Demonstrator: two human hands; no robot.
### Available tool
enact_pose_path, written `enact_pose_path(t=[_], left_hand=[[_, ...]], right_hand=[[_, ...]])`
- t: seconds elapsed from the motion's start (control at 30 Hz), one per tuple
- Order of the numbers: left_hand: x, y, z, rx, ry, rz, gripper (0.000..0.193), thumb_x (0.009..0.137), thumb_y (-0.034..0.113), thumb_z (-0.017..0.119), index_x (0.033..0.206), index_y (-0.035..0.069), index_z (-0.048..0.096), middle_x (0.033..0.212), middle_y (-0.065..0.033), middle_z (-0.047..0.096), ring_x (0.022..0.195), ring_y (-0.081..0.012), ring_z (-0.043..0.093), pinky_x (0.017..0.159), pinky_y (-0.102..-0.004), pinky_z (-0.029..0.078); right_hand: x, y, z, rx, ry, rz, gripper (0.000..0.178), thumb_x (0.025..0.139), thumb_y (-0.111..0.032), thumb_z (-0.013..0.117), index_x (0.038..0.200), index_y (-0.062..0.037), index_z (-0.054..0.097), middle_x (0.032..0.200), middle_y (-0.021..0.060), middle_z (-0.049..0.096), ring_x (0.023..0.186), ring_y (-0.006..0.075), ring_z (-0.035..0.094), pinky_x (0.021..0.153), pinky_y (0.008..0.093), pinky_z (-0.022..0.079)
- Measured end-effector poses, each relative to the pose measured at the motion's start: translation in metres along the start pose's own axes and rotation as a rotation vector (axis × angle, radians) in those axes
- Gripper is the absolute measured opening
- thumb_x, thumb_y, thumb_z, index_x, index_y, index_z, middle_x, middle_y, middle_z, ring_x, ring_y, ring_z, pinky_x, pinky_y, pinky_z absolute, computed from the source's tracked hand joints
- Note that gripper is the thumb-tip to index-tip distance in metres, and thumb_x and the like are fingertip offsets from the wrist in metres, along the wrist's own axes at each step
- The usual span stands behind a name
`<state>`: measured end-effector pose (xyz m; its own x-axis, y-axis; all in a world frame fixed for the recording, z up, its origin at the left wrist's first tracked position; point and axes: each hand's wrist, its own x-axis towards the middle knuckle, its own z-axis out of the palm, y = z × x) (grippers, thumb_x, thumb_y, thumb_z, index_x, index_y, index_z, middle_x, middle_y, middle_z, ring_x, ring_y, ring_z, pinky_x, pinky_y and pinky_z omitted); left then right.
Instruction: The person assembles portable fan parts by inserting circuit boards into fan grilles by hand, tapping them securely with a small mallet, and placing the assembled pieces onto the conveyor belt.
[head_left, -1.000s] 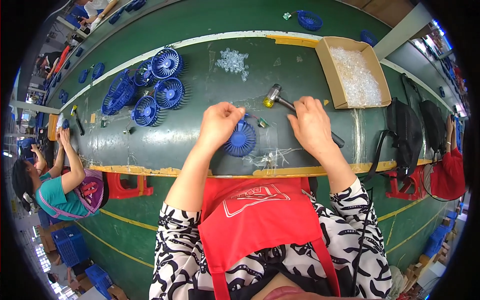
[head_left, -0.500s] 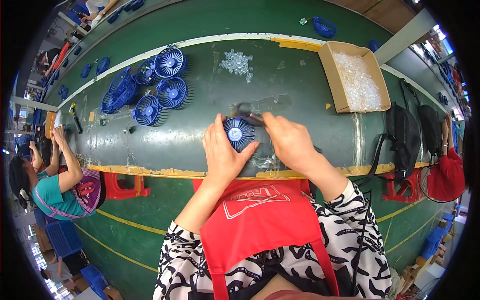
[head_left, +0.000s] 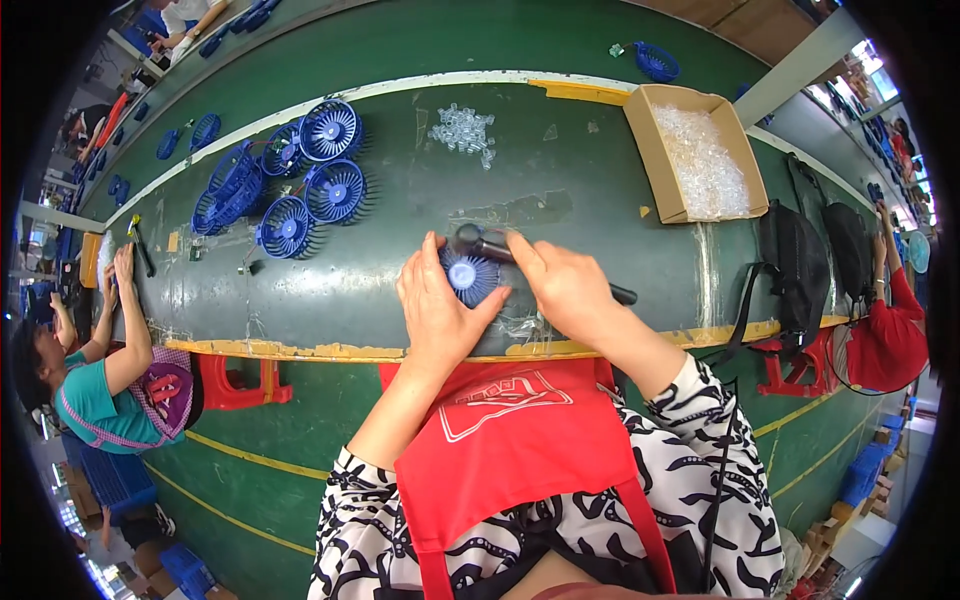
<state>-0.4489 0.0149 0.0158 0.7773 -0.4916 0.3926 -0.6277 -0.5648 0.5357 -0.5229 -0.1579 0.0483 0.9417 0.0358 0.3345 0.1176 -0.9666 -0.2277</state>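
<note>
In front of me on the table stands a round blue slatted fan housing (head_left: 472,277). My left hand (head_left: 438,312) grips it from the left, the fingers along its far side and the thumb along its near side. My right hand (head_left: 570,290) is closed round the handle of a small black hammer (head_left: 490,246). The hammer head is over the housing's far edge; whether it touches cannot be told. Beyond my hands lies a loose cluster of small clear plastic pieces (head_left: 464,128).
Several blue slatted housings (head_left: 335,190) stand at the left. An open cardboard box (head_left: 668,190) of clear pieces sits at the right, with a black bag (head_left: 800,265) beyond it. Co-workers sit at both sides, one in a teal shirt (head_left: 100,395). Yellow tape lines the near table edge (head_left: 330,352).
The hammer head has shifted slightly left and nearer, and its handle end now shows past my right hand. My left hand keeps its grip. The whole view has shifted slightly.
</note>
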Motion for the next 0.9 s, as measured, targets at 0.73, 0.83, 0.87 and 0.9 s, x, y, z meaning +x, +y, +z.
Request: enact_pose_path(t=[0.73, 0.83, 0.87, 0.9], left_hand=[[-0.007, -0.006, -0.009, -0.431, -0.108, 0.066, 0.101, 0.060, 0.023, 0.089, 0.140, -0.001, 0.032, 0.128, -0.0196, 0.051, 0.117, -0.0357, 0.051, 0.100, -0.0430, 0.042], [0.001, -0.008, -0.010, -0.485, -0.141, 0.115, 0.076, 0.069, 0.017, 0.083, 0.133, 0.000, 0.045, 0.121, -0.0180, 0.057, 0.112, -0.0328, 0.055, 0.096, -0.0399, 0.044], [0.006, -0.015, -0.008, -0.513, -0.148, 0.048, 0.064, 0.073, 0.014, 0.079, 0.129, 0.000, 0.051, 0.119, -0.0173, 0.059, 0.109, -0.0311, 0.058, 0.094, -0.0379, 0.046], [0.010, -0.023, 0.001, -0.559, -0.023, -0.073, 0.037, 0.080, 0.009, 0.072, 0.114, -0.001, 0.062, 0.114, -0.0161, 0.062, 0.102, -0.0277, 0.061, 0.086, -0.0342, 0.049]], right_hand=[[0.012, 0.003, 0.021, 1.106, -0.087, 0.568, 0.024, 0.095, -0.014, 0.058, 0.107, 0.0051, 0.066, 0.081, 0.0050, 0.068, 0.068, 0.0090, 0.061, 0.063, 0.0239, 0.050], [0.005, 0.010, 0.022, 1.107, -0.110, 0.539, 0.026, 0.095, -0.020, 0.061, 0.105, 0.0032, 0.067, 0.080, 0.0025, 0.067, 0.063, 0.0068, 0.056, 0.056, 0.0225, 0.047], [0.003, 0.013, 0.022, 1.110, -0.110, 0.537, 0.026, 0.095, -0.020, 0.061, 0.105, 0.0032, 0.067, 0.080, 0.0025, 0.067, 0.063, 0.0068, 0.056, 0.056, 0.0225, 0.047], [0.002, 0.014, 0.022, 1.121, -0.123, 0.577, 0.024, 0.095, -0.020, 0.062, 0.103, 0.0021, 0.067, 0.078, 0.0012, 0.067, 0.062, 0.0053, 0.055, 0.054, 0.0217, 0.045]])
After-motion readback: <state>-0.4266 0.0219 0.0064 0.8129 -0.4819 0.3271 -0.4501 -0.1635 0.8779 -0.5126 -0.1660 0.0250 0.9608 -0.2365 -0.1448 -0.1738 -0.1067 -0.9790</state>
